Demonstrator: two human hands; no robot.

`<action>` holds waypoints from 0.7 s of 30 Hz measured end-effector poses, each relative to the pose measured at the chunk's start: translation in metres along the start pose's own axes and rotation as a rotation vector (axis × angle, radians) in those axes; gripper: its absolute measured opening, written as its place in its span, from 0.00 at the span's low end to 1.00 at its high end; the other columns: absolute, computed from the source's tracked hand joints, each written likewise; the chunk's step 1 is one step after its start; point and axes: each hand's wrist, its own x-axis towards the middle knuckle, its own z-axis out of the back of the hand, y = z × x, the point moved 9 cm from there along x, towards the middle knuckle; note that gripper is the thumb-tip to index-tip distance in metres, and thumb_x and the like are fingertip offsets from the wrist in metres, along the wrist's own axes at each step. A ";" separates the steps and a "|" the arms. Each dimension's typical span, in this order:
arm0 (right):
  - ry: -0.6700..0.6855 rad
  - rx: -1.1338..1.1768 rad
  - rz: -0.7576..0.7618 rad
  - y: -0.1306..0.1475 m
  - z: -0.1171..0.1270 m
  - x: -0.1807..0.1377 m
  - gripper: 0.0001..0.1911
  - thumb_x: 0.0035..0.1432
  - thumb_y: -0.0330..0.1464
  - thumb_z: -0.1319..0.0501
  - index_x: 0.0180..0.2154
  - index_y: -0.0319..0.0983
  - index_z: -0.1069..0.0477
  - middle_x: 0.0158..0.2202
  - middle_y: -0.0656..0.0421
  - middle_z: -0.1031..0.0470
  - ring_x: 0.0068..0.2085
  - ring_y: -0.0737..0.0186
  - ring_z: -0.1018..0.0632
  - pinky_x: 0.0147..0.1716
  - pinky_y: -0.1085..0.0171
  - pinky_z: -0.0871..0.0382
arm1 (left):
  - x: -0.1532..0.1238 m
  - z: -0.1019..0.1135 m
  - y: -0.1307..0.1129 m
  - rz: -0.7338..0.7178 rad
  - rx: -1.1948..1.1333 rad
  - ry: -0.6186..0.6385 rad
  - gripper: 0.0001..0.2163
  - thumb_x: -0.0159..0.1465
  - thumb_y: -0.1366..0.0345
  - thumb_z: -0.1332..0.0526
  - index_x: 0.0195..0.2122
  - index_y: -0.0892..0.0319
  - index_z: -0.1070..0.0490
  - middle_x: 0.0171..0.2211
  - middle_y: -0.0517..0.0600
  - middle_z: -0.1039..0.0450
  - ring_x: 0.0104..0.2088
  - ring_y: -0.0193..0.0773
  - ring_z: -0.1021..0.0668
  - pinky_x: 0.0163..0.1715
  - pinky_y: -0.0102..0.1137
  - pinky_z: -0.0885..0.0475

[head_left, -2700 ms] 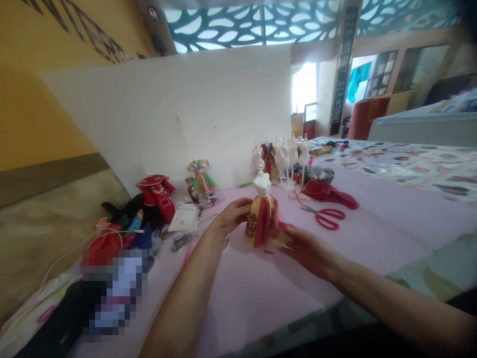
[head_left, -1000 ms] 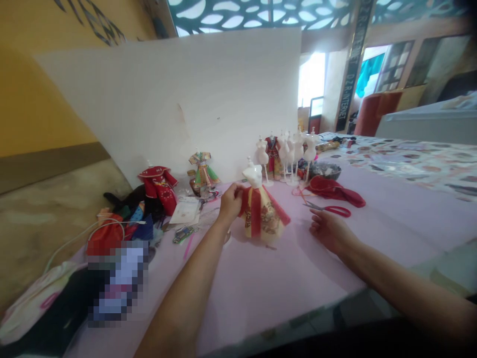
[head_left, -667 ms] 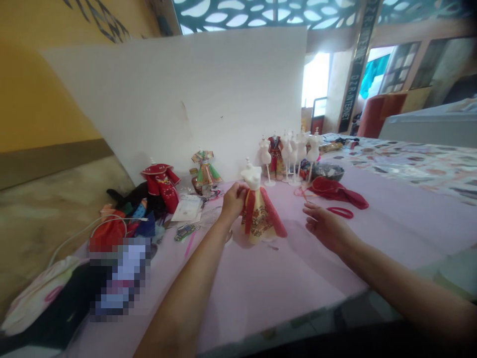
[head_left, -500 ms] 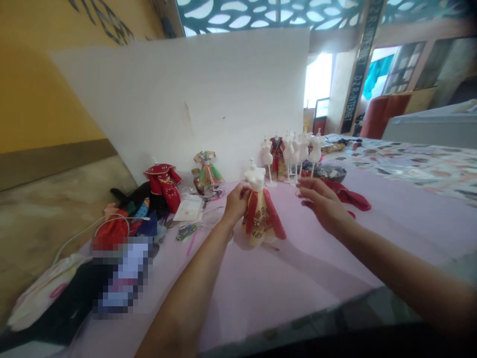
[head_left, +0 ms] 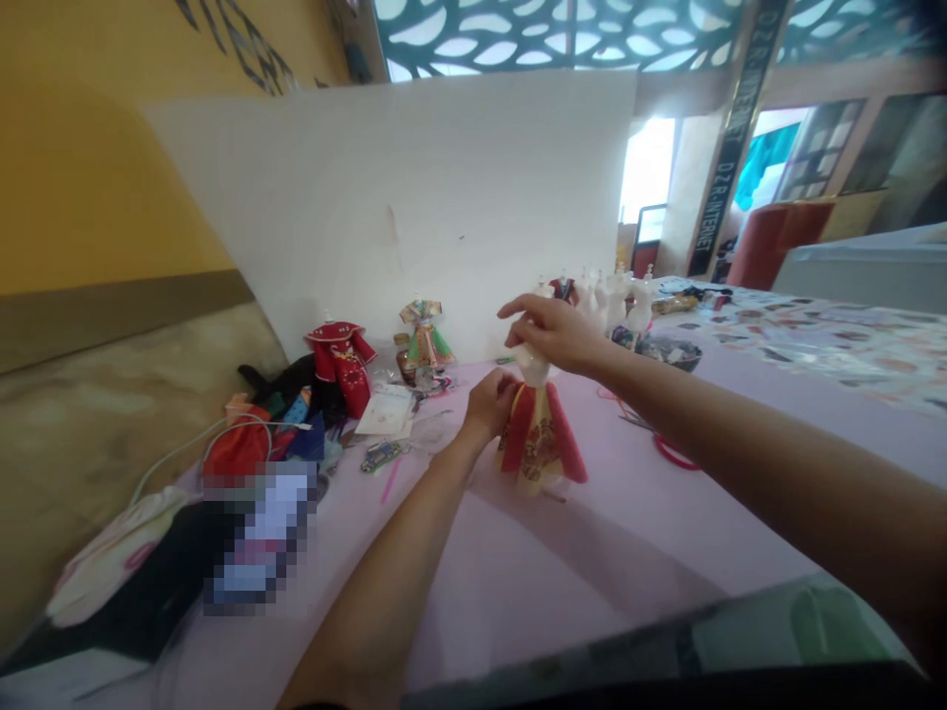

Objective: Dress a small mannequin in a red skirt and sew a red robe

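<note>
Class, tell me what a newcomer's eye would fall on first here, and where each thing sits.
A small mannequin in a red and gold dress stands on the pink table, the left hand holding its waist and the right hand over its top. Behind it leans a big white board; a red costume stands to its left.

We note a yellow wall (head_left: 89, 148) left, a white board (head_left: 414, 197) upright behind the pink-covered table (head_left: 592, 562). Overhead we see a cut-out lattice screen (head_left: 562, 30), daylight through it; bright doorway (head_left: 647, 177) and orange armchair (head_left: 769, 237) far right.
</note>
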 end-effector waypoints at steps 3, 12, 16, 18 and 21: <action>0.005 0.009 -0.015 -0.007 -0.003 0.000 0.11 0.62 0.27 0.45 0.42 0.39 0.25 0.32 0.57 0.20 0.34 0.61 0.22 0.37 0.59 0.30 | 0.003 0.007 0.013 0.041 0.038 -0.054 0.03 0.58 0.71 0.38 0.29 0.57 0.31 0.30 0.47 0.29 0.34 0.39 0.29 0.40 0.33 0.35; 0.064 0.058 -0.148 -0.016 -0.004 0.001 0.10 0.64 0.28 0.45 0.41 0.37 0.25 0.33 0.54 0.19 0.34 0.62 0.22 0.34 0.62 0.30 | 0.002 0.003 -0.009 -0.006 -0.152 0.116 0.06 0.60 0.63 0.38 0.28 0.59 0.31 0.25 0.45 0.30 0.28 0.34 0.29 0.34 0.30 0.32; 0.072 0.059 -0.113 -0.015 -0.005 0.003 0.10 0.64 0.28 0.45 0.40 0.37 0.25 0.33 0.55 0.19 0.34 0.63 0.22 0.35 0.64 0.29 | -0.001 0.008 -0.036 -0.095 -0.251 0.177 0.08 0.60 0.60 0.38 0.32 0.60 0.30 0.29 0.46 0.29 0.31 0.33 0.27 0.35 0.30 0.31; 0.074 0.053 -0.100 -0.015 -0.005 0.003 0.10 0.64 0.28 0.46 0.40 0.37 0.25 0.33 0.55 0.20 0.34 0.63 0.22 0.34 0.64 0.29 | -0.003 0.015 -0.046 -0.147 -0.222 0.175 0.07 0.59 0.61 0.37 0.31 0.60 0.30 0.29 0.45 0.29 0.30 0.33 0.27 0.34 0.29 0.31; 0.068 0.042 -0.080 -0.015 -0.005 0.004 0.11 0.64 0.28 0.46 0.40 0.38 0.25 0.33 0.55 0.19 0.34 0.63 0.22 0.34 0.64 0.29 | -0.006 0.021 -0.053 -0.206 -0.080 0.196 0.06 0.58 0.64 0.36 0.31 0.59 0.31 0.28 0.45 0.29 0.28 0.32 0.28 0.32 0.29 0.32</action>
